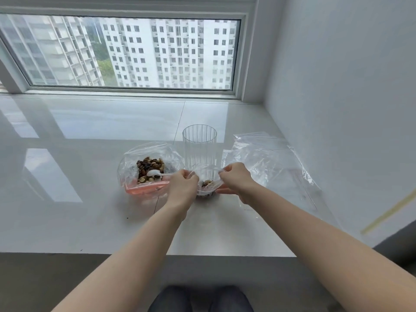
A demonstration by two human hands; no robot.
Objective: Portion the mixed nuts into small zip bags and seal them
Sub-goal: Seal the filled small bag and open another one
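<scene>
One small zip bag (207, 188) stands on the worktop (90, 199) with a few mixed nuts (207, 183) inside; left hand (182, 184) and right hand (235, 180) pinch its mouth apart, unsealed. The supply bag (148, 167) remains well stocked, empty bags (270, 163) wait.

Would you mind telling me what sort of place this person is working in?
Probably a high-rise flat: a glossy white tiled ledge runs under a wide window facing apartment towers, and it is serving as a makeshift worktop.
</scene>
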